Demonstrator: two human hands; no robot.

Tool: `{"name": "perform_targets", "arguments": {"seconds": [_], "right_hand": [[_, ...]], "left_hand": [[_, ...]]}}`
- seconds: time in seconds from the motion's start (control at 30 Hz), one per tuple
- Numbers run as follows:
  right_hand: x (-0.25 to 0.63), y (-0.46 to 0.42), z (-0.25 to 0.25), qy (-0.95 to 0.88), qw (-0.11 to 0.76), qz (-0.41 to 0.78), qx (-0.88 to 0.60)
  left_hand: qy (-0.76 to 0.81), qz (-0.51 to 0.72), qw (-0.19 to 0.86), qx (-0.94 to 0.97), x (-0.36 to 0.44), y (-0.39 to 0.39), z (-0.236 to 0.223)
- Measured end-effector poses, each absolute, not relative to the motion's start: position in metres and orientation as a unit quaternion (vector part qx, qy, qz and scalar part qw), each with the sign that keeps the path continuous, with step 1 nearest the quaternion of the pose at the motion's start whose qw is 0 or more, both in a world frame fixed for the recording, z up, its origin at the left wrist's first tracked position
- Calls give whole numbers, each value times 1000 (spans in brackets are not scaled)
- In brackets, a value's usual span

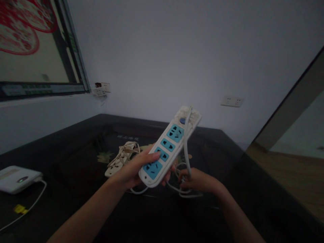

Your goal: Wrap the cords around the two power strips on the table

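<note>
My left hand point(141, 165) grips a white power strip point(165, 148) with blue socket panels, thumb on its face, holding it tilted above the dark tabletop. A blue switch sits near its far end. The strip's white cord point(186, 148) crosses that end and runs down to my right hand point(192, 179), whose fingers are closed around it. More loops of cord hang below and between the hands. Behind my left hand lies a second, cream-white power strip point(117, 163) with its cord bundled on top, partly hidden by the hand.
A black glossy table point(86, 141) stands against a pale wall. At the left lies a white box-shaped device point(19, 179) with a cable and a yellow tag point(20, 209). Wall sockets point(232, 101) are at the right, others point(102, 88) near the window corner.
</note>
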State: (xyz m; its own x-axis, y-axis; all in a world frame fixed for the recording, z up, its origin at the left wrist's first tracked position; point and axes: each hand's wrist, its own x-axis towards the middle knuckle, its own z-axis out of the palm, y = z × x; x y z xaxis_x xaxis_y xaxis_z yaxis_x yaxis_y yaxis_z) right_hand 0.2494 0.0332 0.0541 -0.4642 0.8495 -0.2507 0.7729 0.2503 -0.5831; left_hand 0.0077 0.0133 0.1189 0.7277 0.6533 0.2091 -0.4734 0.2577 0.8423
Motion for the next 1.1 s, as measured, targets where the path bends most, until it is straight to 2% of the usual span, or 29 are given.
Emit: {"name": "perform_targets", "arguments": {"seconds": [0.17, 0.33, 0.43, 0.53, 0.6, 0.73, 0.8, 0.9, 1.1], "right_hand": [[293, 40, 60, -727, 49, 323, -604], [326, 43, 70, -690, 92, 215, -685], [318, 44, 75, -703, 141, 159, -678], [299, 40, 84, -736, 179, 158, -633], [289, 33, 92, -754, 226, 186, -588], [278, 15, 109, -730, 408, 255, -485], [269, 8, 112, -724, 439, 269, -458], [247, 3, 108, -769, 386, 264, -436], [219, -1, 103, -852, 260, 171, -421]], "left_hand": [[165, 400, 767, 474, -8, 27, 125], [182, 375, 756, 505, -13, 37, 122], [197, 359, 744, 528, -9, 39, 116], [234, 362, 725, 536, -3, 40, 112], [267, 369, 709, 539, 3, 39, 110], [310, 394, 680, 535, 15, 40, 105], [323, 401, 672, 532, 22, 41, 99], [320, 394, 675, 535, 31, 42, 87], [315, 400, 662, 550, 31, 46, 77]]}}
